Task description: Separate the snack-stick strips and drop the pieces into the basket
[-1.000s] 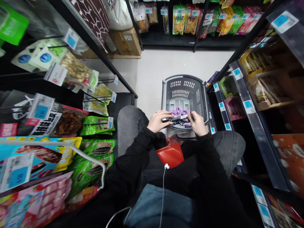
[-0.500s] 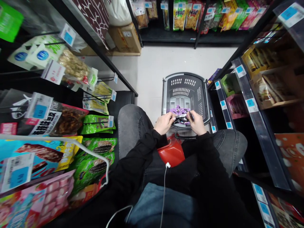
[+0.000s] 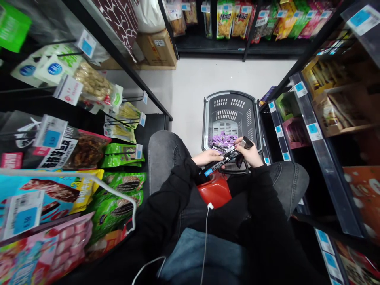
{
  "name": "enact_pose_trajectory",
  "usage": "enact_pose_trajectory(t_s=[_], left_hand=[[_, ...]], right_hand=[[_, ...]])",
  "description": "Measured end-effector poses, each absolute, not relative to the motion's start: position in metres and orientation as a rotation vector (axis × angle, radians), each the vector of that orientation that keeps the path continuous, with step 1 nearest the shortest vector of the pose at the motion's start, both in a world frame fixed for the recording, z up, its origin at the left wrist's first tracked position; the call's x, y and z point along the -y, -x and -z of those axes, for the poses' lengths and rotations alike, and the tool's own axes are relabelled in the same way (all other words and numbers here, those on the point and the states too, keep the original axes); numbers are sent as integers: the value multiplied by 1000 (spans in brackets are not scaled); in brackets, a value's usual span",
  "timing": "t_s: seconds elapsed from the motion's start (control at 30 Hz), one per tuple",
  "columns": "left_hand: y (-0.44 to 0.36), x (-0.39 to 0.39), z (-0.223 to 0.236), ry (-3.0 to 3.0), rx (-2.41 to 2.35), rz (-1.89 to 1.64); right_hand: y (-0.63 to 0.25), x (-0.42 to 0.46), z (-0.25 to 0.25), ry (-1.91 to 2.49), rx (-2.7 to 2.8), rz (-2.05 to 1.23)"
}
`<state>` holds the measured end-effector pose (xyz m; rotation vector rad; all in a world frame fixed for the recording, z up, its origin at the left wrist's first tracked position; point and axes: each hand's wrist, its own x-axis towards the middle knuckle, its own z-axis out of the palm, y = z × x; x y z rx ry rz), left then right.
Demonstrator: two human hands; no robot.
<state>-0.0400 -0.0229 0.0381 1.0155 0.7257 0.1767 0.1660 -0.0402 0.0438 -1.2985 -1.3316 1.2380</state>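
I crouch in a shop aisle over a grey plastic basket (image 3: 230, 103) on the floor. Small purple packets (image 3: 223, 139) lie in its near end. My left hand (image 3: 208, 157) is closed on the lower end of a long black packet strip (image 3: 221, 162) with a blue label. My right hand (image 3: 248, 152) grips the strip's upper end, lifted just above the basket's near rim. A red object (image 3: 214, 190) sits between my knees below the hands.
Shelves of hanging snack bags (image 3: 86, 150) line the left side, with price tags on hooks. On the right stand shelves (image 3: 308, 114) with boxed goods. A cardboard box (image 3: 157, 47) and more racks stand at the far end of the pale floor (image 3: 190, 83).
Both hands were down among the purple packets in the basket. Now they have pulled back toward me, lifting the black strip, with the right end raised.
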Motion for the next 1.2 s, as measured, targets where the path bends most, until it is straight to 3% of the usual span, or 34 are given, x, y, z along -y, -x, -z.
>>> enact_pose_trajectory(t_s=[0.23, 0.43, 0.8, 1.2], left_hand=[[34, 27, -34, -1036, -811, -261], [25, 34, -34, -903, -889, -399], [18, 37, -25, -1083, -821, -467], [21, 44, -31, -744, -593, -230]], right_hand=[[-168, 38, -40, 1448, 1252, -1111], [-159, 41, -31, 1339, 1148, -1375], [-126, 41, -17, 1439, 715, -1030], [-156, 28, -14, 1441, 383, -882]])
